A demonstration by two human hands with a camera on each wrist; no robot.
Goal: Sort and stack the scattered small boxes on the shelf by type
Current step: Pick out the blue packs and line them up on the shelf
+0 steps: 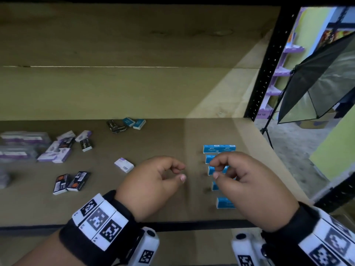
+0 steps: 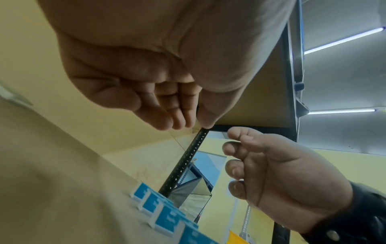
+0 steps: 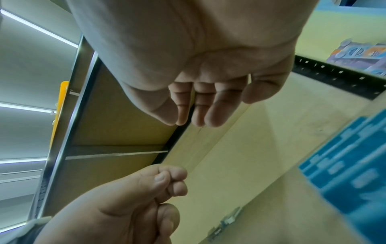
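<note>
Hovering loosely curled and empty, left hand (image 1: 153, 181) and right hand (image 1: 244, 181) sit beside the lined-up blue boxes (image 1: 219, 148), probably between picks; other boxes lie unsorted far left.

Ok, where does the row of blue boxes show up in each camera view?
Head: the row of blue boxes runs front to back at right of centre, partly behind the right hand.
Left wrist: bottom centre.
Right wrist: blurred, right edge.
Shared landmark: the black perforated shelf post.
</note>
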